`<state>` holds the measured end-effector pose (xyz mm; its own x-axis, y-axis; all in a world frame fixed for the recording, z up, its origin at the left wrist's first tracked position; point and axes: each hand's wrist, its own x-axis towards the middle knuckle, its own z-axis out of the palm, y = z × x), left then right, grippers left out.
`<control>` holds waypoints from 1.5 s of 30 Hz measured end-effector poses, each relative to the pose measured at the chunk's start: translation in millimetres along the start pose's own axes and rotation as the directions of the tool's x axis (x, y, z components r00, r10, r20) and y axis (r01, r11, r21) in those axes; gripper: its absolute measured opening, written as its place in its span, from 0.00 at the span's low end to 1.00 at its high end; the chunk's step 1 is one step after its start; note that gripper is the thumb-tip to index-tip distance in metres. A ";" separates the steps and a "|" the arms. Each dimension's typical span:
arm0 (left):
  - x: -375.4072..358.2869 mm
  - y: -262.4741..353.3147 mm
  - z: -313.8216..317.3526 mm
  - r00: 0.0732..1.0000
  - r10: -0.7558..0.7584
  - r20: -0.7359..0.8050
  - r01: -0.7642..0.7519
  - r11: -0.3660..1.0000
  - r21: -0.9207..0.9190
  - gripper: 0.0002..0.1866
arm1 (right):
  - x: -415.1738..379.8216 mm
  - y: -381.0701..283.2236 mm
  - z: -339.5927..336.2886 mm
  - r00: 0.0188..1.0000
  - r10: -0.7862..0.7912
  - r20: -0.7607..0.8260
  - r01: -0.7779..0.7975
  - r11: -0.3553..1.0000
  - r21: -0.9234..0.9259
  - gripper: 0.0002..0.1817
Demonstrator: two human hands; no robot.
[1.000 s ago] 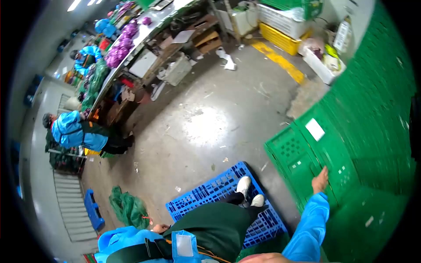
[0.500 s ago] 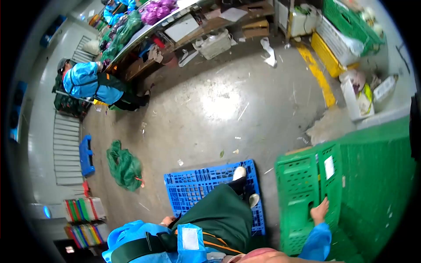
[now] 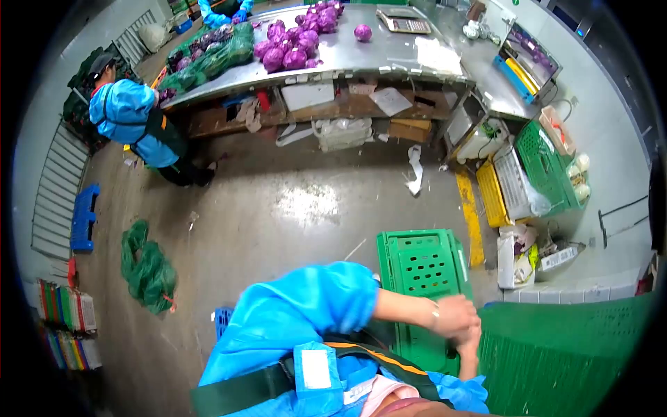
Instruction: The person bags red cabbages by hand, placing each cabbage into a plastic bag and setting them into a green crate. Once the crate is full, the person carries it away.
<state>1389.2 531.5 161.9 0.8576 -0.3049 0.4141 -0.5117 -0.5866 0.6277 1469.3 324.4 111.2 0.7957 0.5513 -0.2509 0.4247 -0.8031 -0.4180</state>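
A green plastic crate (image 3: pixel 424 260) with rows of holes is in front of me at the lower middle, apart from the stack beside it. Across my body reaches my left arm, and my left hand (image 3: pixel 455 314) is closed at the crate's right edge. Just below it, my right hand (image 3: pixel 470 344) is closed at the same edge, its fingers partly covered by my left hand. My own blue sleeve and body hide the crate's near part. To the right stands a large stack of green crates (image 3: pixel 556 340).
A co-worker (image 3: pixel 132 125) stands left at a metal table (image 3: pixel 389 52) bearing purple cabbages (image 3: pixel 299 42). Green netting (image 3: pixel 146 267) lies on the floor. A blue pallet (image 3: pixel 222 321) shows beside my sleeve. Yellow (image 3: pixel 492 194) and green crates (image 3: pixel 542 167) stand along the right wall.
My left hand has come across from my left side to join my right hand at the crate. The crate has moved left off the stack, over the blue pallet. My view has tilted up.
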 end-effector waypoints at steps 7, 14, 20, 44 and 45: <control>70.6 -277.8 -12.4 0.887 0.320 -0.334 -0.114 0.852 0.511 0.13 | 243.9 -69.0 16.3 0.925 -0.154 -0.348 0.156 0.987 -0.022 0.49; 142.5 -461.4 -168.9 0.878 0.326 -0.351 -0.172 0.899 0.403 0.04 | 464.1 -196.9 -44.7 0.939 -0.277 -0.206 0.276 0.961 -0.033 0.49; 189.8 -631.7 -263.1 0.817 0.549 -0.176 -0.438 0.789 0.430 0.02 | 673.0 -212.9 -127.3 0.881 -0.135 -0.453 0.127 0.991 -0.047 0.21; 595.4 -1023.6 -525.3 0.935 0.216 0.282 -0.333 0.810 0.483 0.23 | 1382.6 -29.7 -357.3 0.670 0.230 -0.706 -0.441 0.888 -0.129 0.23; 605.9 -1023.7 -532.4 0.923 0.154 0.351 -0.324 0.804 0.499 0.24 | 1402.0 -31.0 -351.7 0.679 0.259 -0.687 -0.478 0.866 -0.146 0.23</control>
<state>2405.2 1346.8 121.2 0.7311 -0.6357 0.2477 -0.6635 -0.7471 0.0412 2723.6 1042.8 79.4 0.9470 0.0116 0.3210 0.0511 -0.9921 -0.1148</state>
